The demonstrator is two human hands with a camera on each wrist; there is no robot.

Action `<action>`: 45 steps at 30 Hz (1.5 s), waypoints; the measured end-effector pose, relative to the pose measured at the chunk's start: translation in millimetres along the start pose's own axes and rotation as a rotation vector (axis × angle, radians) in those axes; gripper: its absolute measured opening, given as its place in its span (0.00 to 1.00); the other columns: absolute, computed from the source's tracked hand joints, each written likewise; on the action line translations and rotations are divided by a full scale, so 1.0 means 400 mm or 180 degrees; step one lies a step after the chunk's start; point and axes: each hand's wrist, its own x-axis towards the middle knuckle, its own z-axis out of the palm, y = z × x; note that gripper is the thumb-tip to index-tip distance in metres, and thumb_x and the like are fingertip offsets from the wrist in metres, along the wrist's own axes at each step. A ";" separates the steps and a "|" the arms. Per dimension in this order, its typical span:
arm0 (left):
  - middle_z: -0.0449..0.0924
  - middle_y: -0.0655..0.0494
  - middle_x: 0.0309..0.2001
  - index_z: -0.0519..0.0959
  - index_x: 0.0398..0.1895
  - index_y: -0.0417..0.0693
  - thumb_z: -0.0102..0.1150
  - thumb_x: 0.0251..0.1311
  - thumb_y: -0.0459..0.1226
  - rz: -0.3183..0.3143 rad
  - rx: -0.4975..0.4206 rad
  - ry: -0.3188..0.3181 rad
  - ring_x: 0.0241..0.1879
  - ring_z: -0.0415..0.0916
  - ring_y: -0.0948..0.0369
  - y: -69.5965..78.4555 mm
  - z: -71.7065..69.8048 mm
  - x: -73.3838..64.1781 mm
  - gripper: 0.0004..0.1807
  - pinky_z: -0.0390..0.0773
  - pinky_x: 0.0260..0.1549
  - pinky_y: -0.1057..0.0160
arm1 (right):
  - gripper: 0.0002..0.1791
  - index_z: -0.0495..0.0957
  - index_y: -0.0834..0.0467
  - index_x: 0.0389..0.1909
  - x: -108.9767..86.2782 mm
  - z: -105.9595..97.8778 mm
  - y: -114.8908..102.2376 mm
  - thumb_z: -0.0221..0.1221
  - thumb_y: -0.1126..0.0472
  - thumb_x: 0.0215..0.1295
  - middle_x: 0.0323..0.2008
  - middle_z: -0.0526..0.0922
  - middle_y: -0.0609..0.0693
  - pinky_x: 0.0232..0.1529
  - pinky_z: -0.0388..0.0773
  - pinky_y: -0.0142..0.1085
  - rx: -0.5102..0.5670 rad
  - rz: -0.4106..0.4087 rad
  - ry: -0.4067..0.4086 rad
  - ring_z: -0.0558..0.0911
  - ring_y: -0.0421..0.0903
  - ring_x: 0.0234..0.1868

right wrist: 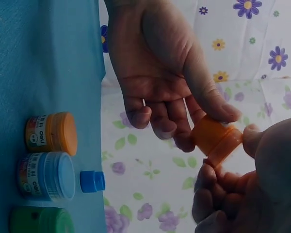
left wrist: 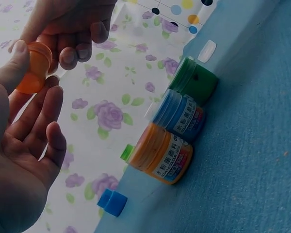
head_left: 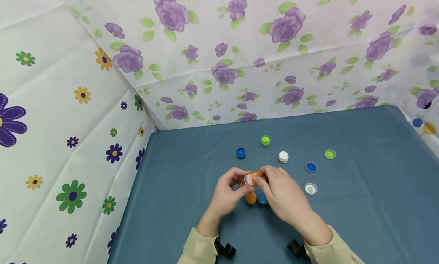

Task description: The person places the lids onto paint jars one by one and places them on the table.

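A small orange paint jar is held up above the table between both hands. My left hand grips the jar body between thumb and fingers. The right hand pinches the jar's orange lid at the other end; the lid sits on the jar in the right wrist view. Just below the hands stand an orange paint jar and a blue paint jar with lids on. Beside them is a green jar, hidden by the right hand in the head view.
Farther back on the blue-covered table stand small uncapped jars: blue, green and white. To the right lie a green lid, a blue lid and a white lid. Flowered sheets hang behind and at left.
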 end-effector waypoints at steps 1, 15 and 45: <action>0.83 0.41 0.44 0.82 0.55 0.40 0.71 0.70 0.48 0.0029 0.0018 -0.0018 0.36 0.76 0.61 -0.001 0.001 -0.001 0.22 0.81 0.36 0.62 | 0.21 0.82 0.52 0.47 0.000 0.000 -0.002 0.49 0.42 0.86 0.32 0.76 0.40 0.34 0.72 0.40 -0.0038 0.0023 -0.0028 0.71 0.41 0.33; 0.87 0.43 0.48 0.84 0.55 0.41 0.76 0.65 0.32 0.0088 0.0095 0.0217 0.44 0.85 0.56 0.016 0.014 0.001 0.17 0.86 0.46 0.49 | 0.30 0.84 0.51 0.42 0.010 -0.031 -0.003 0.42 0.34 0.86 0.23 0.74 0.45 0.23 0.67 0.38 0.0214 0.0287 -0.0298 0.71 0.43 0.20; 0.86 0.60 0.45 0.75 0.46 0.21 0.75 0.68 0.42 0.0131 -0.0757 0.0167 0.43 0.84 0.66 0.009 0.014 0.005 0.29 0.86 0.43 0.68 | 0.19 0.79 0.55 0.63 0.003 -0.011 0.006 0.62 0.53 0.77 0.48 0.83 0.45 0.43 0.79 0.41 -0.0467 -0.0941 0.0173 0.76 0.43 0.44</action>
